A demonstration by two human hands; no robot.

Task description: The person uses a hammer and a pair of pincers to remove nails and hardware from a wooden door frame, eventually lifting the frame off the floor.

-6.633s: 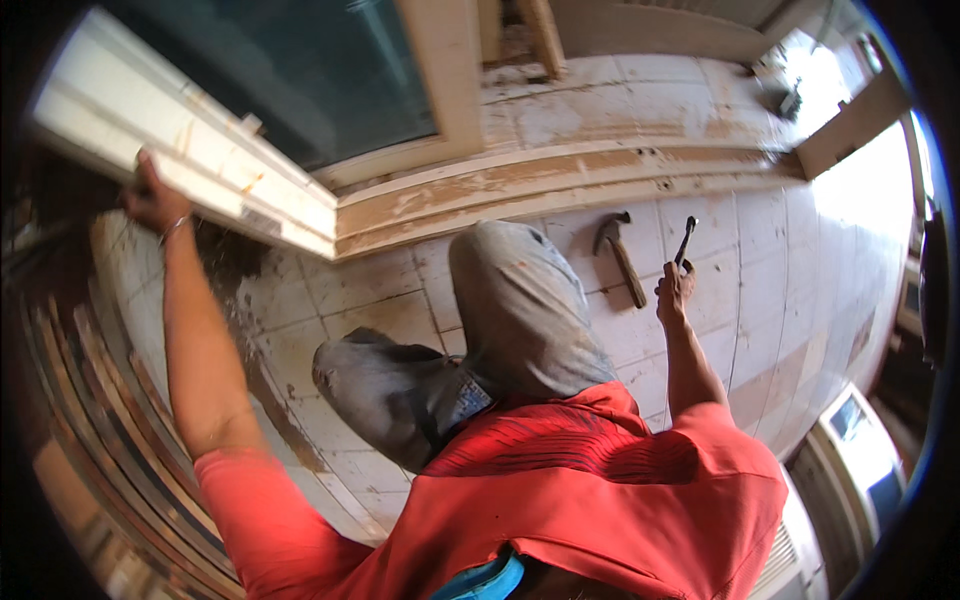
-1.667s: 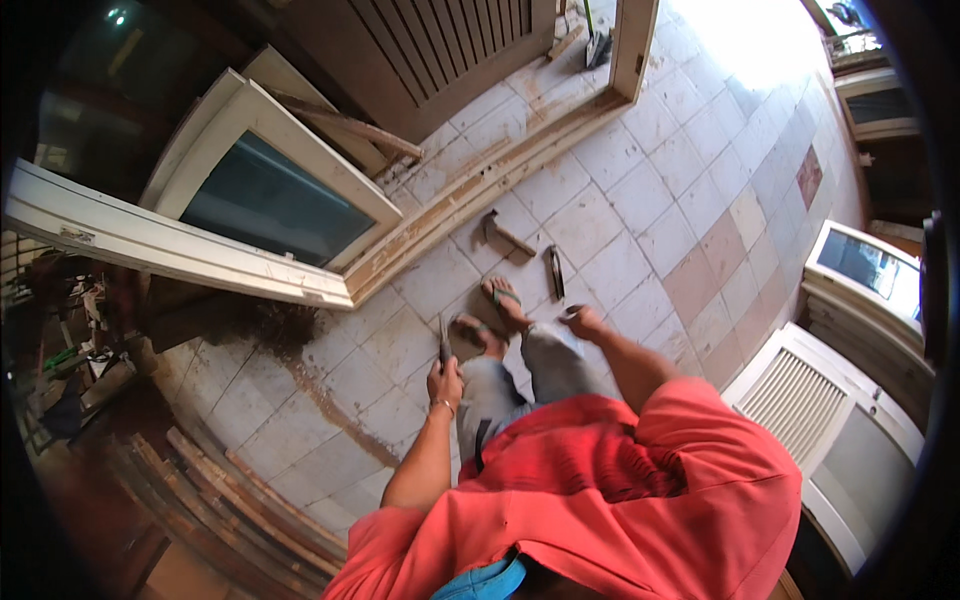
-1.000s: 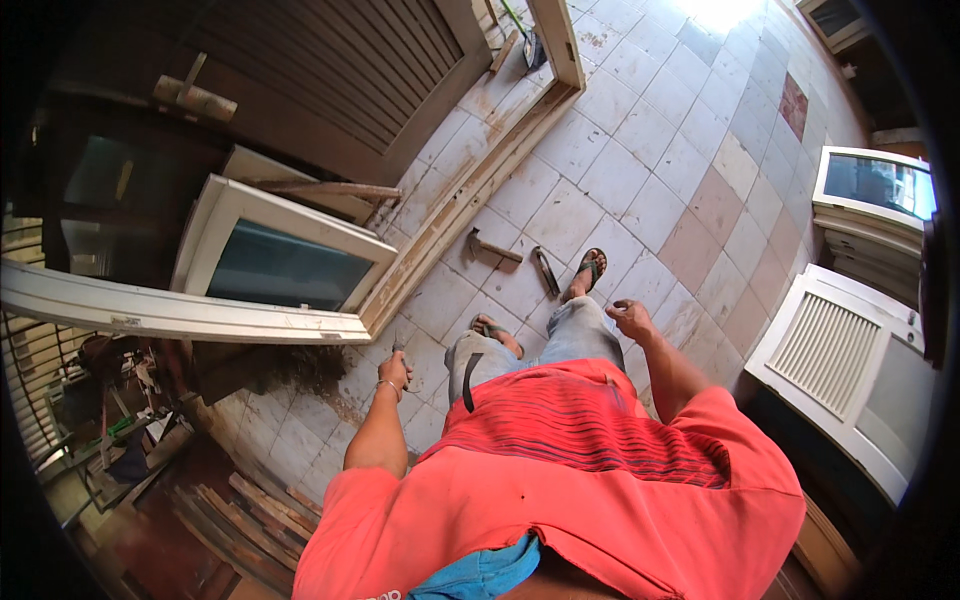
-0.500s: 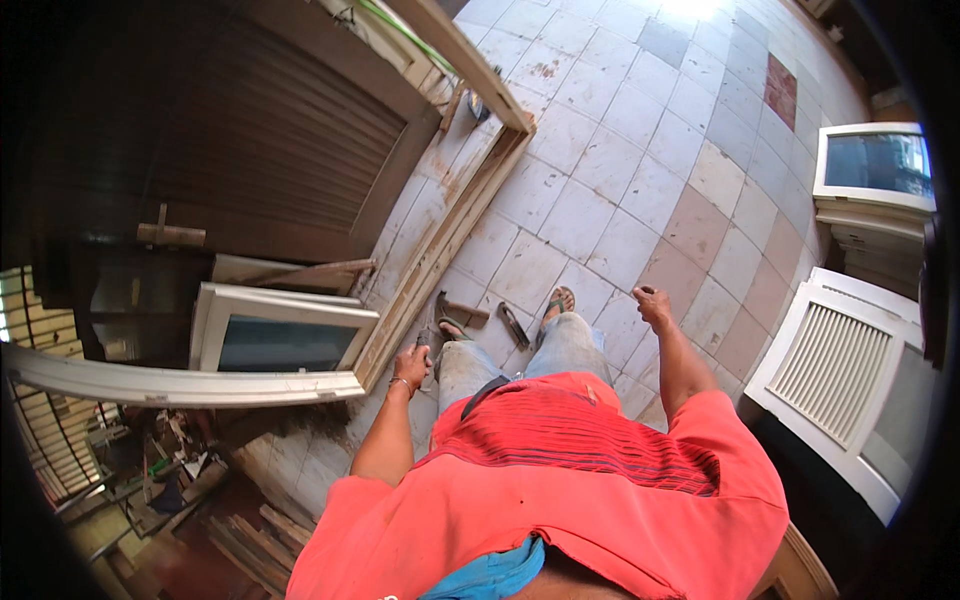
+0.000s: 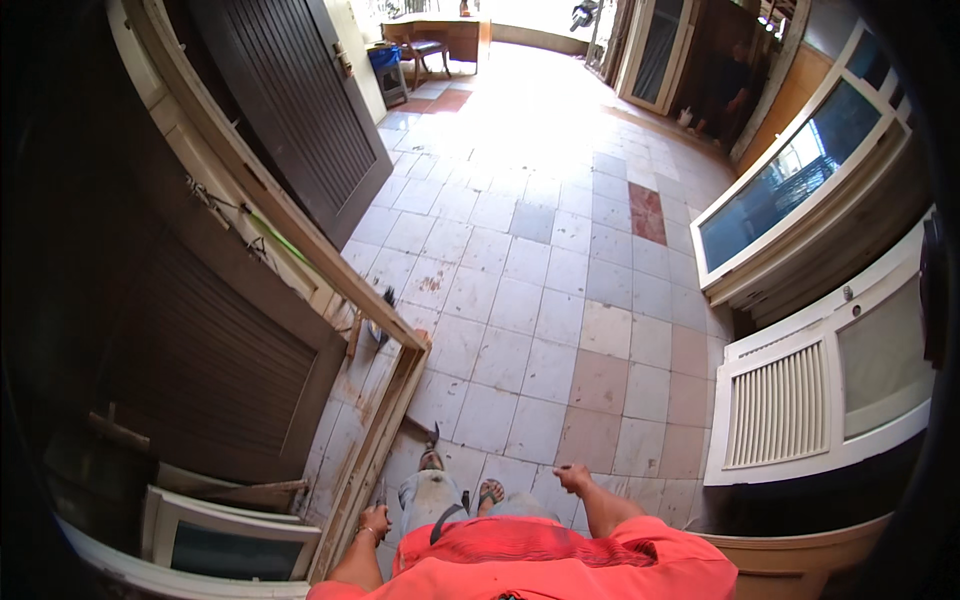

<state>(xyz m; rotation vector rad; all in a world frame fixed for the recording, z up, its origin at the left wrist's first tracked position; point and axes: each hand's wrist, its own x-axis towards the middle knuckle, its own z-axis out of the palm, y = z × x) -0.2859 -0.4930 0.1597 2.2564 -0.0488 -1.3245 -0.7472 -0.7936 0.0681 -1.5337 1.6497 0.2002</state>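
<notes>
At the lower edge, my left hand is closed beside the wooden frame, with a small dark thing I cannot name showing at its top. My right hand is a fist held out over the tiles, a dark tip poking out at the thumb; its kind is too small to tell. Between the frame and my sandalled left foot lies a hammer, partly hidden. My red shirt hides much of my legs.
A white louvred panel and a blue-glass window frame line the right. Dark slatted doors stand left, near a small glazed window. A desk and chair are far off. Tiled floor runs ahead.
The view has tilted up and turned, bringing the far doorway and desk into sight. Both hands now appear lower in the picture and stay closed. The dark tool between my feet is no longer clearly visible.
</notes>
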